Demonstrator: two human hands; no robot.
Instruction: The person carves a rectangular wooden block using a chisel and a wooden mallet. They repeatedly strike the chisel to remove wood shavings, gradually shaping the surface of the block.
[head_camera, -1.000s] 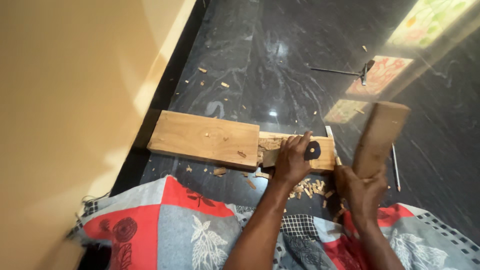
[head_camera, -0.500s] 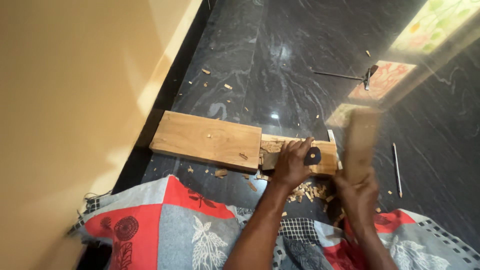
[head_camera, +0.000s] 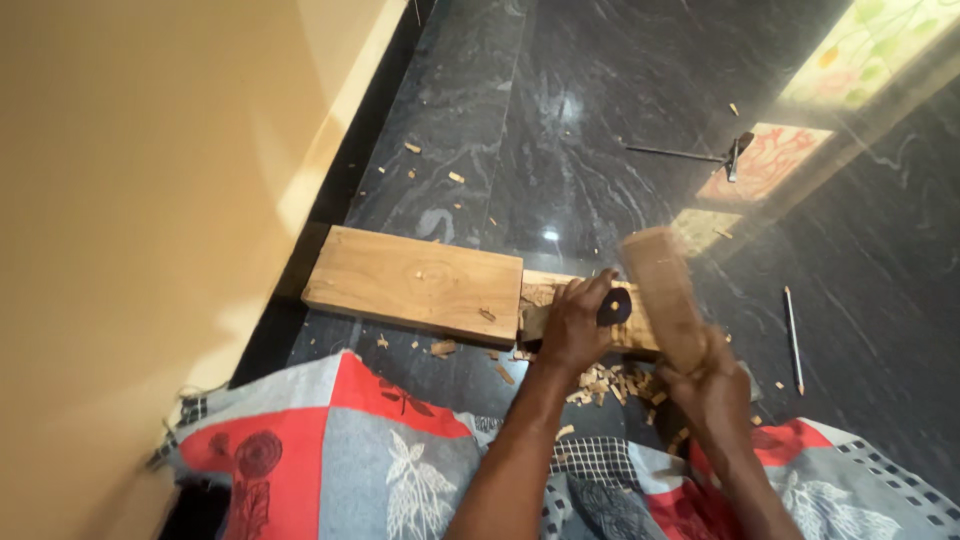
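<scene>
Dark polished stone floor (head_camera: 620, 110) fills most of the view, streaked grey, with a bright patterned patch of light top right. Cream wall (head_camera: 130, 200) runs down the whole left side. Red, grey and white patterned cloth (head_camera: 330, 450) covers the lap at the bottom edge.

Wooden plank (head_camera: 415, 283) lies flat on the floor, one end near the wall, the other end running under the hands; the right part is cut lower and rough.

Left hand (head_camera: 575, 325), arm reaching in from bottom centre, is curled tight around a chisel (head_camera: 613, 306) with a dark handle, held against the rough part of the plank. Right hand (head_camera: 712, 385), lower right, is clenched around the base of a wooden block (head_camera: 663, 295); the block stands tilted up and to the left, blurred, its top over the plank just right of the chisel. Cannot tell if the block touches the chisel.

Wood chips (head_camera: 605, 383) are piled on the floor between the hands and the cloth, more scattered along the plank and further out. Thin metal tool (head_camera: 700, 155) lies well apart at the top right. Pencil (head_camera: 792, 338) lies on the floor right of the hands.
</scene>
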